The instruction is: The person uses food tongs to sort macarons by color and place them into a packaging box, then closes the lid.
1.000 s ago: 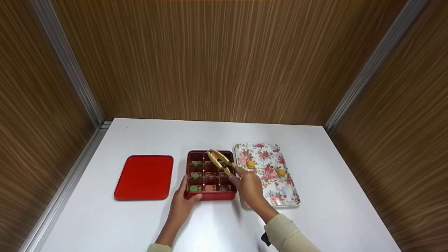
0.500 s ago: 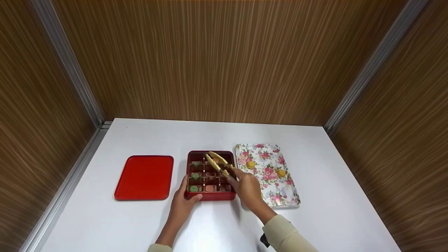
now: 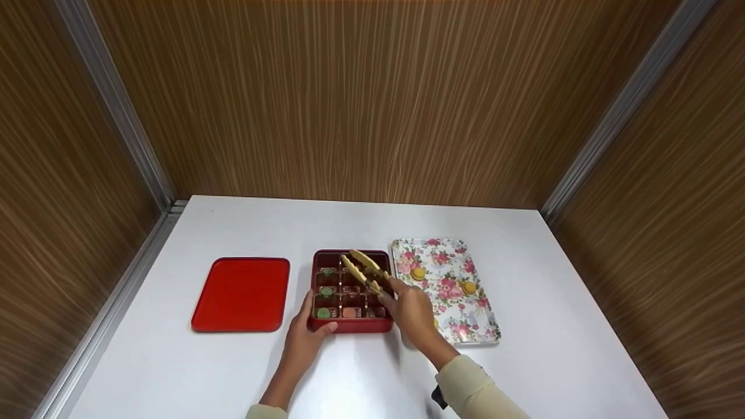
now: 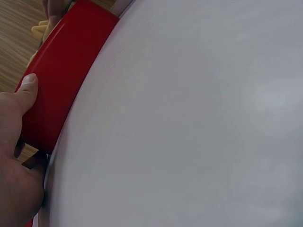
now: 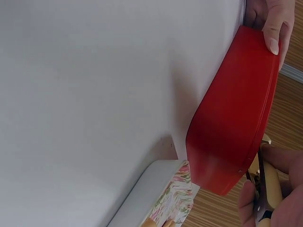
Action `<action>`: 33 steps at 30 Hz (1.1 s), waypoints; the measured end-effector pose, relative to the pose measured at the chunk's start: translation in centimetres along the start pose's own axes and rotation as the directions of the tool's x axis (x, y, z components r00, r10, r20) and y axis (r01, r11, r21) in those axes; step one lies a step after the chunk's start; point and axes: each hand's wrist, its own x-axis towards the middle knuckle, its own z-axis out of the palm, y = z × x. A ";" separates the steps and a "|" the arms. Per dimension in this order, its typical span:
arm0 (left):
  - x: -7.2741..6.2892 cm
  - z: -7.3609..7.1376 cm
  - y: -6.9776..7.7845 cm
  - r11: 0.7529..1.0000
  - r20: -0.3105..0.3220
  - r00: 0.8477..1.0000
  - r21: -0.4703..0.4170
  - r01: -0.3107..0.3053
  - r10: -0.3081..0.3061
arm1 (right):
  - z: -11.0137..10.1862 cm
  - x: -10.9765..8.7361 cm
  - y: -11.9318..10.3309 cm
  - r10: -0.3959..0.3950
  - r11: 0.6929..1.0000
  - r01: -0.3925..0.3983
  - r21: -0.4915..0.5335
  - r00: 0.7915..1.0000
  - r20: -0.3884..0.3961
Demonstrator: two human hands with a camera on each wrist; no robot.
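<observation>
A red box (image 3: 352,327) with a divided insert stands at the middle of the table. Green macarons (image 3: 323,313) lie in its left column, and a pinkish-orange macaron (image 3: 349,312) is in the front middle compartment. My left hand (image 3: 304,343) holds the box's front left corner, thumb on the front wall, fingers along the left side. My right hand (image 3: 412,308) grips gold tongs (image 3: 364,273), whose tips stand apart over the box's back compartments. What lies beneath the tips is partly hidden by the tongs. In the right wrist view the tongs (image 5: 270,187) sit between thumb and fingers.
Right of the box lies a floral tray (image 3: 460,308) bearing yellow macarons (image 3: 418,273), one partly covered by my right hand. A flat red lid (image 3: 241,294) lies to the left. Wood-grain panels (image 3: 361,105) enclose the table's back and sides.
The tongs' tips first dipped slightly toward me with an orange macaron between them. Now that macaron is hardly visible there. My left hand and the box have stayed in place.
</observation>
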 end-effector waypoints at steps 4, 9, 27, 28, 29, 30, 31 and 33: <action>-0.1 -0.1 0.0 1.000 0.002 1.000 -0.005 0.002 -0.002 | -0.1 0.0 -0.1 0.001 1.000 -0.001 0.004 1.000 0.001; -0.1 0.0 0.1 1.000 0.014 1.000 -0.013 0.000 0.000 | -0.4 -0.2 0.3 0.005 1.000 -0.005 -0.005 1.000 -0.009; 0.1 0.1 0.1 1.000 0.023 1.000 -0.010 0.005 -0.005 | -2.8 -1.7 3.2 0.047 0.998 -0.044 0.032 0.997 -0.067; 0.1 0.1 0.1 1.000 0.023 1.000 -0.011 0.008 -0.007 | -2.9 -1.9 3.5 0.051 0.998 -0.049 0.031 0.996 -0.069; 0.1 0.1 0.1 1.000 0.021 1.000 -0.013 0.009 -0.008 | -3.0 -2.0 3.7 0.063 0.998 -0.060 0.036 0.996 -0.066; 0.1 0.1 0.1 1.000 0.019 1.000 -0.013 0.010 -0.010 | -3.1 -2.1 3.9 0.072 0.997 -0.070 0.038 0.995 -0.064; 0.1 0.1 0.1 1.000 0.016 1.000 -0.011 0.010 -0.010 | -3.3 -2.2 4.1 0.085 0.996 -0.082 0.041 0.995 -0.059; 0.0 0.1 0.1 1.000 0.011 1.000 -0.004 0.007 -0.007 | -3.6 -2.3 4.4 0.106 0.994 -0.104 0.043 0.993 -0.053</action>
